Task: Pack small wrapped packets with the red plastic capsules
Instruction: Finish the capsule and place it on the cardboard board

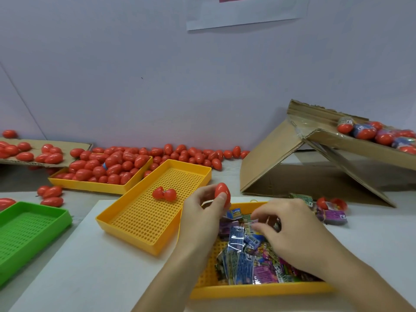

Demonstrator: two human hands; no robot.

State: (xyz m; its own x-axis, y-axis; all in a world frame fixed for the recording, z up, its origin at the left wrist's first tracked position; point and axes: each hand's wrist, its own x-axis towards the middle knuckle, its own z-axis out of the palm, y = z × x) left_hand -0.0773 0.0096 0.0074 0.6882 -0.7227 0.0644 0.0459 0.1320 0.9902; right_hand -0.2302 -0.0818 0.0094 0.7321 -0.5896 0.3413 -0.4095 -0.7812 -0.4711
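My left hand (202, 212) grips a closed red plastic capsule (222, 192) between thumb and fingers, just above the near yellow tray (247, 291). That tray holds several small wrapped packets (243, 255) in blue and purple. My right hand (290, 230) reaches into the packets with its fingers curled; whether it holds one is hidden. An opened red capsule (164, 194), its two halves joined, lies in the middle yellow perforated tray (126, 224).
A yellow tray (90, 186) heaped with red capsules stands at back left, with more loose along the wall. A green tray (29, 230) sits at the left edge. A tilted cardboard box (281, 154) on the right carries packed capsules; loose packets (331, 216) lie beside it.
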